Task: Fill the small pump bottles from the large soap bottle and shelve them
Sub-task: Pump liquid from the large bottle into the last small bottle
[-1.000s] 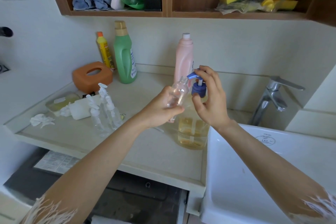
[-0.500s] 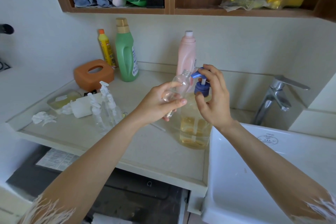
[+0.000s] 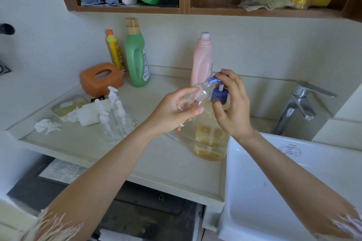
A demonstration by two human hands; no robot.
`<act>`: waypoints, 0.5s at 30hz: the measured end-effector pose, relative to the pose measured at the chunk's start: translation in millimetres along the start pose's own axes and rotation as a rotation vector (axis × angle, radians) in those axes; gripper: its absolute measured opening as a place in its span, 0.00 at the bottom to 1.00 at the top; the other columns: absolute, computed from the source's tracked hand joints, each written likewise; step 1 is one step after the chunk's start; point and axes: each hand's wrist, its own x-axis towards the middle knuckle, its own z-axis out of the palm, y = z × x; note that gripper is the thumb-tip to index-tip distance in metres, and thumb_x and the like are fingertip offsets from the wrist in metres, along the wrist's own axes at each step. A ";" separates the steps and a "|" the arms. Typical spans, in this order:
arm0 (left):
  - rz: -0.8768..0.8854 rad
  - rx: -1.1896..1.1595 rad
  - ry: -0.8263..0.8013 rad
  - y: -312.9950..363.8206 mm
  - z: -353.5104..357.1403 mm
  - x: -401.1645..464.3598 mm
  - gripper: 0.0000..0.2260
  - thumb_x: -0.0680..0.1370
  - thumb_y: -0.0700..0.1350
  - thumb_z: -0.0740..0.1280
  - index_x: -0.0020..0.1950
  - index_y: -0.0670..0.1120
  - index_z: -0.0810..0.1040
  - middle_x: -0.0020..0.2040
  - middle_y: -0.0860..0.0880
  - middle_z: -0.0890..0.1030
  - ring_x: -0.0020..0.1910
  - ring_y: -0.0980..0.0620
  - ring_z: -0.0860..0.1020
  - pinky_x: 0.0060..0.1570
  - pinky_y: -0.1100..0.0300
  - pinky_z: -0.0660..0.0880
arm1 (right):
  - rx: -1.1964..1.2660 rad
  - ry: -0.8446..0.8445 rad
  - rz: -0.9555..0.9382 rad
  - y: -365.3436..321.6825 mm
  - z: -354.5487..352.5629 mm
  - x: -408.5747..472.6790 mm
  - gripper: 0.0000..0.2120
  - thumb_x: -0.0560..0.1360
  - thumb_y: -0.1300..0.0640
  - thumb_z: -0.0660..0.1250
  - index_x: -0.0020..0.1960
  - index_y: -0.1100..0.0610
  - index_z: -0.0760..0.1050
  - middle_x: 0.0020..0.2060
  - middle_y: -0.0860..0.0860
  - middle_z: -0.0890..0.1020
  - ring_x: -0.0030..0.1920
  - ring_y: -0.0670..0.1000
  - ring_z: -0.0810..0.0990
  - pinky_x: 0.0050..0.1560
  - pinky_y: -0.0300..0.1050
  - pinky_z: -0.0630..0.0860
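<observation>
The large soap bottle [image 3: 210, 139], clear with amber liquid and a blue pump head [image 3: 217, 84], stands on the counter beside the sink. My left hand [image 3: 172, 111] grips a small clear bottle [image 3: 196, 94] without a cap, tilted with its open neck up against the blue spout. My right hand [image 3: 233, 107] curls over the pump head, fingers on top and thumb under the blue collar. Three small bottles with white pump tops [image 3: 115, 113] stand together on the counter to the left.
A pink bottle [image 3: 202, 58], green bottle [image 3: 137, 55] and yellow bottle [image 3: 114, 49] line the back wall near an orange tissue box [image 3: 101, 79]. The white sink [image 3: 293, 182] and tap [image 3: 299, 103] lie right. Wooden shelves [image 3: 184, 10] hang above, holding cloths and sponges.
The small bottle in my left hand has tilted further, its neck staying at the spout. My right hand stays on the pump head. The view has shifted slightly.
</observation>
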 end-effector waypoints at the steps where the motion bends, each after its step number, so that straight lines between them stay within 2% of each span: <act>1: -0.014 -0.025 0.004 -0.5 -0.7 -0.3 0.18 0.76 0.46 0.71 0.64 0.51 0.74 0.40 0.56 0.82 0.33 0.54 0.77 0.22 0.64 0.68 | -0.005 0.001 -0.005 -0.8 -0.3 0.5 0.23 0.64 0.73 0.63 0.60 0.68 0.74 0.62 0.61 0.74 0.62 0.45 0.72 0.62 0.34 0.68; 3: -0.039 -0.072 -0.006 -1.4 -2.5 -0.5 0.12 0.77 0.45 0.69 0.59 0.52 0.76 0.44 0.52 0.84 0.33 0.55 0.79 0.21 0.65 0.67 | -0.055 0.021 -0.024 -2.4 -1.2 2.4 0.20 0.65 0.69 0.63 0.58 0.66 0.76 0.60 0.59 0.77 0.62 0.53 0.75 0.62 0.48 0.71; 5: -0.053 -0.102 -0.021 -1.0 -3.2 0.2 0.09 0.77 0.48 0.68 0.57 0.53 0.76 0.45 0.51 0.85 0.33 0.55 0.79 0.21 0.66 0.66 | -0.123 0.056 -0.040 -1.8 -1.6 3.9 0.19 0.66 0.63 0.61 0.55 0.63 0.78 0.58 0.55 0.80 0.66 0.55 0.73 0.67 0.56 0.66; 7: -0.068 -0.126 -0.024 -0.4 -2.9 1.1 0.11 0.74 0.52 0.68 0.56 0.55 0.77 0.44 0.51 0.85 0.34 0.54 0.79 0.21 0.66 0.65 | -0.139 0.080 -0.034 -0.2 -0.7 3.3 0.19 0.66 0.64 0.60 0.54 0.62 0.79 0.56 0.54 0.81 0.68 0.52 0.70 0.71 0.55 0.57; 10: -0.085 -0.150 -0.036 -4.4 -0.9 1.3 0.13 0.73 0.54 0.67 0.57 0.55 0.78 0.45 0.50 0.85 0.34 0.53 0.79 0.21 0.66 0.64 | -0.097 0.091 -0.035 4.6 1.8 2.6 0.18 0.63 0.71 0.62 0.52 0.65 0.79 0.53 0.57 0.82 0.62 0.53 0.76 0.72 0.52 0.60; 12: -0.095 -0.160 -0.044 -9.0 0.1 -0.4 0.15 0.73 0.54 0.67 0.58 0.52 0.78 0.45 0.49 0.85 0.34 0.52 0.79 0.20 0.66 0.64 | -0.062 0.104 -0.053 6.8 2.8 3.1 0.17 0.62 0.74 0.63 0.49 0.66 0.80 0.48 0.58 0.83 0.55 0.55 0.79 0.66 0.57 0.69; 13: -0.100 -0.163 -0.046 -11.0 0.3 -0.9 0.15 0.73 0.53 0.67 0.58 0.51 0.78 0.45 0.49 0.85 0.35 0.51 0.79 0.20 0.66 0.64 | -0.038 0.111 -0.065 7.8 3.8 3.8 0.16 0.62 0.75 0.62 0.47 0.67 0.80 0.46 0.59 0.83 0.52 0.55 0.80 0.59 0.58 0.74; 15: -0.109 -0.172 -0.048 -12.4 1.8 -2.5 0.15 0.73 0.53 0.67 0.58 0.50 0.78 0.45 0.49 0.85 0.35 0.51 0.79 0.20 0.66 0.64 | -0.018 0.113 -0.082 7.3 4.5 4.8 0.15 0.62 0.75 0.62 0.45 0.67 0.80 0.44 0.59 0.82 0.49 0.57 0.81 0.50 0.52 0.77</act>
